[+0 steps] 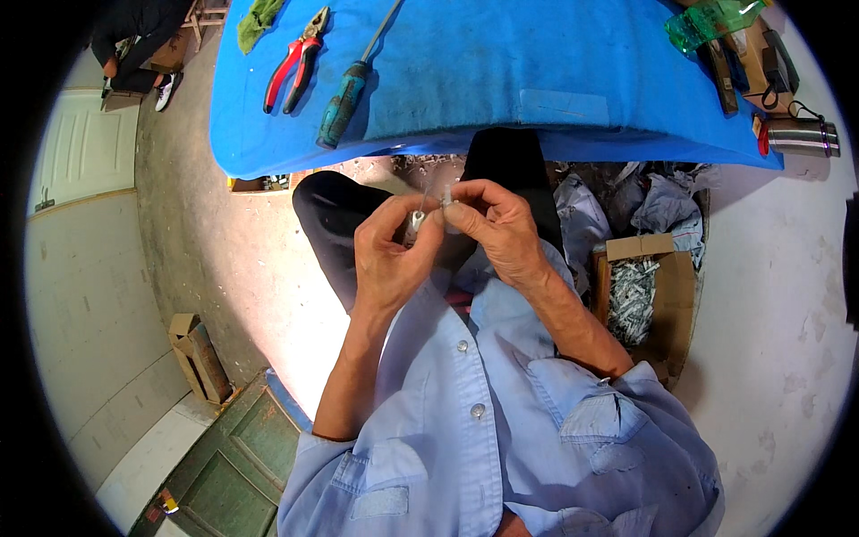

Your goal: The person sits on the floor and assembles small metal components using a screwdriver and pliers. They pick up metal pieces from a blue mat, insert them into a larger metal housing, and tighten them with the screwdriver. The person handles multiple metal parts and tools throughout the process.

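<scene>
Over my lap, my two hands meet fingertip to fingertip. My left hand [394,246] is closed around a small whitish part [414,225], mostly covered by the fingers; its kind cannot be made out. Between the thumb and index finger of my right hand [499,228] is a small pale, translucent piece [448,199], which sticks up past the fingertips. A thin strand seems to rise between the hands. Whether the two pieces touch is hidden by the fingers.
On the blue-covered table [474,67] lie red-handled pliers [298,61], a teal-handled screwdriver [344,103] and a green cloth [259,23]. A green plastic bottle [711,24] lies far right. A cardboard box [673,309] of small silvery pieces stands beside my right leg. Another person [139,40] sits far left.
</scene>
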Motion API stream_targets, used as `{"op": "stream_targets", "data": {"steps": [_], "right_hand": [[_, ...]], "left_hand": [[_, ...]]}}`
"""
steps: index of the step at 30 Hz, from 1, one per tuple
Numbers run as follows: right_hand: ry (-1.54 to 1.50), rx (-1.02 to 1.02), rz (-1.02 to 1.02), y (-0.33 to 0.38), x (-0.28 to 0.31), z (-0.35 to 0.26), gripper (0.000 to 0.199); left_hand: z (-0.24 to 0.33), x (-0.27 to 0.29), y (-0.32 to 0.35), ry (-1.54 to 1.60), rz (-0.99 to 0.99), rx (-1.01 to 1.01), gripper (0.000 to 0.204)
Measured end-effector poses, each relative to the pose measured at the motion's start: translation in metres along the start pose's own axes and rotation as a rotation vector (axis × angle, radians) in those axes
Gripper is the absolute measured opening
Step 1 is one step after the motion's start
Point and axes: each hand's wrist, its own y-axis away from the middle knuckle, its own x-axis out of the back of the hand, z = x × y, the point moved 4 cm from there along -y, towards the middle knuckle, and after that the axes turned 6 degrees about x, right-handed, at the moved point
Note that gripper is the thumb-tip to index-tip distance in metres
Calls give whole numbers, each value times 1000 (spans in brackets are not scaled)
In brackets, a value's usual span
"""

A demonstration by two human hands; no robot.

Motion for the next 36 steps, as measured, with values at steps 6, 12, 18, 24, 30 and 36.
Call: {"op": "stream_targets", "data": {"steps": [6,12,18,24,30,36], "right_hand": [[91,16,-43,-2,0,-2,28],[302,114,-90,-4,0,-9,30],[226,37,-80,0,-3,-7,32],[313,109,-69,1,-7,-3,29],[579,285,44,2,-16,-18,24],[724,439,73,3,-20,-26,22]], "left_hand": [[3,1,2,-37,-22,91,15],[3,6,2,-118,-68,81,14],[7,1,0,-101,28,98,13],[8,2,1,-182,35,65,12],[14,-8,-1,-212,163,51,12],[15,-10,-3,-161,153,122,13]]}}
